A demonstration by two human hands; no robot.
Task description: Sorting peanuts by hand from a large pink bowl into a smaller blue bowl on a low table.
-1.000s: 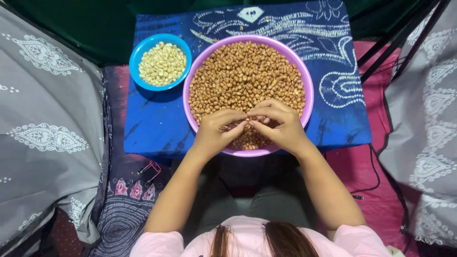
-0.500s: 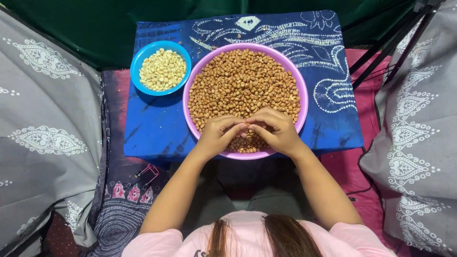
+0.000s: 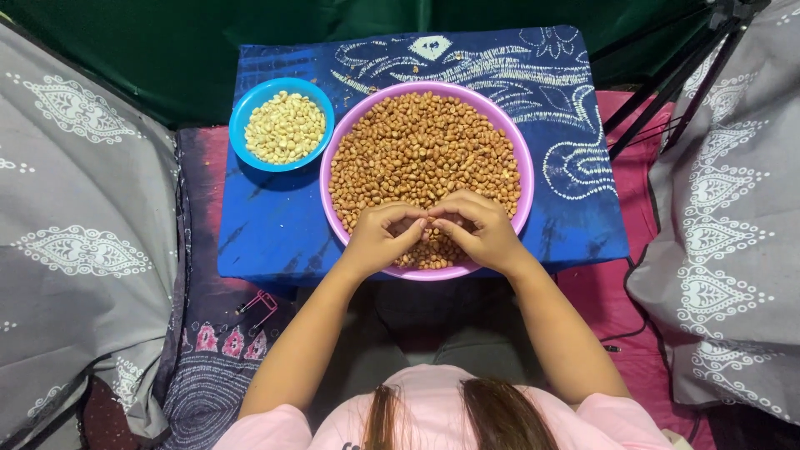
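My left hand [image 3: 381, 236] and right hand [image 3: 477, 229] meet fingertip to fingertip, pinching one brown peanut | over near rim of pink bowl [image 3: 523, 158] of peanuts [image 3: 421, 150] | blue bowl [image 3: 243, 117] of pale kernels [image 3: 285, 127] just beside | blue worktop [image 3: 267, 225].

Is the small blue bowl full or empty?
Partly full: the blue bowl holds a heap of pale peeled nuts, rim still showing.

Small blue bowl [image 3: 242, 125] of pale peeled nuts [image 3: 285, 127]; grey patterned cushions [image 3: 79, 250].
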